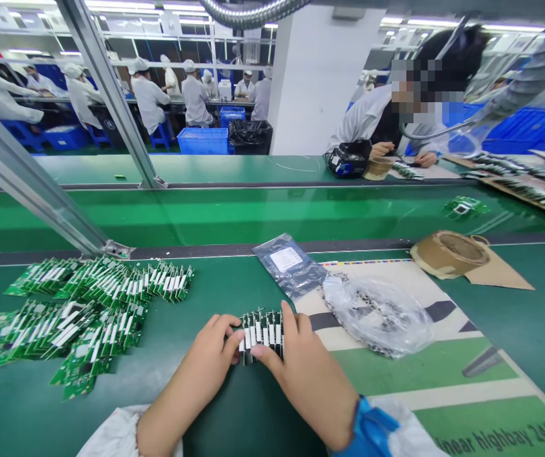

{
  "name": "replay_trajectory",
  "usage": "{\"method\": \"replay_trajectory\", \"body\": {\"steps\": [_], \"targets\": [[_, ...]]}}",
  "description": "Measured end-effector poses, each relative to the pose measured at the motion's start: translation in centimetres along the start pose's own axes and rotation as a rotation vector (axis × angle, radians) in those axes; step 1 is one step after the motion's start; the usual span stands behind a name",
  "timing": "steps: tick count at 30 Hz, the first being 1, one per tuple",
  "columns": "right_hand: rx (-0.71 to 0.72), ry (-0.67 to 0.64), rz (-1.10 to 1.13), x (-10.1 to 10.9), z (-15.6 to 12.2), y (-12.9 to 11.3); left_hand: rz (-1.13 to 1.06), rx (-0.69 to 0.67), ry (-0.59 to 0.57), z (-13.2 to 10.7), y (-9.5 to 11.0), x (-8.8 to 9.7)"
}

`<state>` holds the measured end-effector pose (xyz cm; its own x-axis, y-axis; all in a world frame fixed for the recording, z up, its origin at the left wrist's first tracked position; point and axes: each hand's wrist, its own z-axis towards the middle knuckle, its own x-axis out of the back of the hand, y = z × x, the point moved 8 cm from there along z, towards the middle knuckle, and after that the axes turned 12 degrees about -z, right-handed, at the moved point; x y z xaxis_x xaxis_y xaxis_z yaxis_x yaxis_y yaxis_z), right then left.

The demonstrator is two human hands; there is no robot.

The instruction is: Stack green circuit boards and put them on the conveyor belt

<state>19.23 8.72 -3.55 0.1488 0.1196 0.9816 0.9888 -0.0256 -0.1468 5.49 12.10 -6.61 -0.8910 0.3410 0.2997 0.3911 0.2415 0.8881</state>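
Between my two hands stands a short row of circuit boards (260, 333), upright and side by side, with white parts along their edges. My left hand (215, 343) grips the row's left end with thumb and fingers. From the right, my right hand (298, 349) closes round the other end, its thumb across the front. To the left on the green bench lie rows of green circuit boards (120, 279), leaning on one another. A clear plastic bag (382, 314) of small dark parts lies to the right, beside a grey antistatic bag (289, 263) with a white label.
A printed cardboard sheet (444, 368) covers the bench at right, with a roll of brown tape (451, 254) behind it. A metal post (53, 184) rises at left. Beyond the green conveyor belt (253, 216), a co-worker (363, 120) handles boards.
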Motion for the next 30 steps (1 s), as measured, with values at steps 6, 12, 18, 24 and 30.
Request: {"method": "replay_trajectory", "body": {"steps": [6, 12, 18, 24, 30], "targets": [[-0.103, -0.049, -0.072, 0.1, 1.1, -2.9, -0.207, 0.089, -0.052, 0.0, -0.9, 0.6], [-0.197, 0.015, -0.104, -0.3, 2.3, -3.7, -0.289, 0.062, -0.076, 1.1, -1.9, 1.1], [-0.353, 0.014, -0.137, -1.4, 3.5, -3.9, -0.262, 0.029, -0.029, 3.1, -2.9, 2.1], [-0.383, -0.004, -0.182, -2.3, 3.4, -4.1, -0.215, 0.005, 0.029, 3.5, -3.1, 2.9], [-0.349, 0.036, -0.170, -1.8, 2.6, -4.2, -0.169, 0.005, 0.043, 3.5, -2.6, 3.2]]}}
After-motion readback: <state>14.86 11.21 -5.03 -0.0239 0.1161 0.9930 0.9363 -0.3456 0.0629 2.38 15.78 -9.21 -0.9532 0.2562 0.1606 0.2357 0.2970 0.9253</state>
